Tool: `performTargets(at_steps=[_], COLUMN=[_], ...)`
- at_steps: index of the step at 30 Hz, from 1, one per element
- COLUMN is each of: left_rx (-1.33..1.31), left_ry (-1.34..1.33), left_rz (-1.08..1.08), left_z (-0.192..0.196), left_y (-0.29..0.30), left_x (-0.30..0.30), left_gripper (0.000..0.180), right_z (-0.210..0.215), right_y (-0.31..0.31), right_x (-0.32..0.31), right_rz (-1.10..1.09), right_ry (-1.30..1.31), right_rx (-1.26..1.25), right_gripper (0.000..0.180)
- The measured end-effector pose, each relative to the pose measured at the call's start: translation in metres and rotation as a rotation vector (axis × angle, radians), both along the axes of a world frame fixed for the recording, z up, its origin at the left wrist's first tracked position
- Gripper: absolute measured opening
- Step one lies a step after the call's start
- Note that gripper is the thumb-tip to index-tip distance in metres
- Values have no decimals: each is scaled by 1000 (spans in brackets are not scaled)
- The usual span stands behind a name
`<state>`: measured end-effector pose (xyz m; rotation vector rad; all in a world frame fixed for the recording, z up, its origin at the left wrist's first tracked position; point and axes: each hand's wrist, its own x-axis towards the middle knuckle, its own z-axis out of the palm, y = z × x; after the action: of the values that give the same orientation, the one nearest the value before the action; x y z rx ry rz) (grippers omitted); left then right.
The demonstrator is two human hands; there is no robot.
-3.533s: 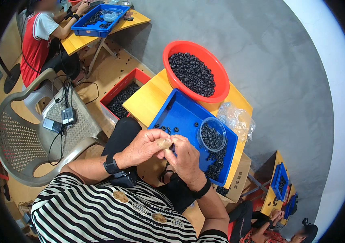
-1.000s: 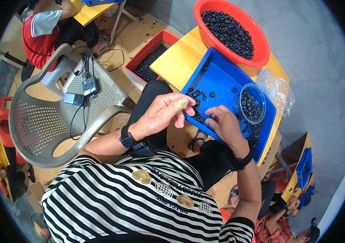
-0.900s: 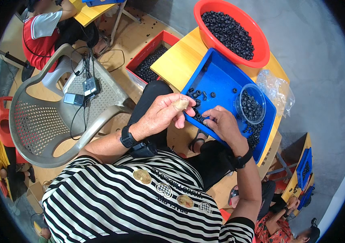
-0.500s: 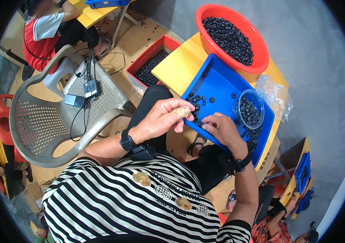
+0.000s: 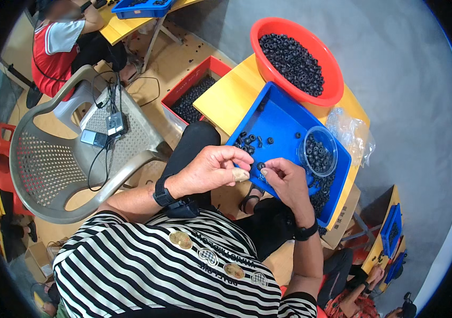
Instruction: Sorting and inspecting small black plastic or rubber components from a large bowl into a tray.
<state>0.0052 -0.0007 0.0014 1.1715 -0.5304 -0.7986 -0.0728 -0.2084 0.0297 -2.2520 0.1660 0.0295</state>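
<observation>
Ahead, a blue rectangular plastic tray (image 5: 281, 119) spreads beyond the left hand (image 5: 210, 168) and right hand (image 5: 291, 185). The left thumb and forefinger stand apart, while the right fingertips appear to pinch a small black round piece (image 5: 260, 166) between the hands; a loose pinch could let it fall outside the tray's near rim.

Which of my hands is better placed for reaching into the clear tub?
Probably your right hand: it's nearer the clear tub, while your left hand is farther left.
</observation>
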Motion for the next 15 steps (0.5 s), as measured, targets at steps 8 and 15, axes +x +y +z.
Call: performTargets(at_steps=[8,15], left_rx=[82,48], left_ry=[-430,-164], left_rz=[-2,-35], left_z=[6,3], left_y=[-7,-9], left_x=[-5,-9], left_gripper=[24,23], right_z=[3,18], right_y=[27,-4], right_x=[-23,-24], right_rz=[-53,-81], right_ry=[-6,-156], right_rx=[419,-26], right_gripper=[9,8])
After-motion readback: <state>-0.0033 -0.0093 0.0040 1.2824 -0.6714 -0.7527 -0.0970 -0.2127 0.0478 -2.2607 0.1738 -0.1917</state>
